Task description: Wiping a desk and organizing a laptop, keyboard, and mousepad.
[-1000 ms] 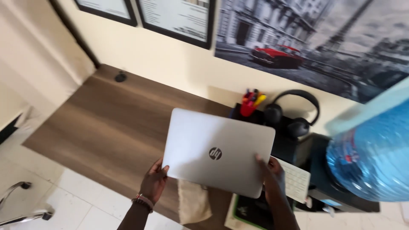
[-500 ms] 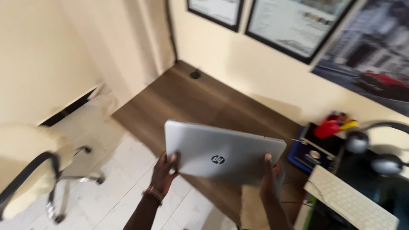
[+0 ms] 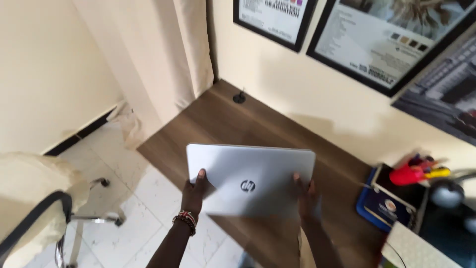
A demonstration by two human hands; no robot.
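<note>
You hold the closed silver laptop (image 3: pixel 250 178) in the air over the near edge of the brown worktop (image 3: pixel 248 124). Your left hand (image 3: pixel 194 192) grips its corner at 7 o'clock and your right hand (image 3: pixel 305 196) its corner at 5 o'clock. A red pen cup (image 3: pixel 407 176) stands at 3 o'clock.

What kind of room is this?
Probably a home office or study. A wooden desk stands against the wall under framed posters, an office chair waits nearby, and both hands hold a closed silver laptop.
</note>
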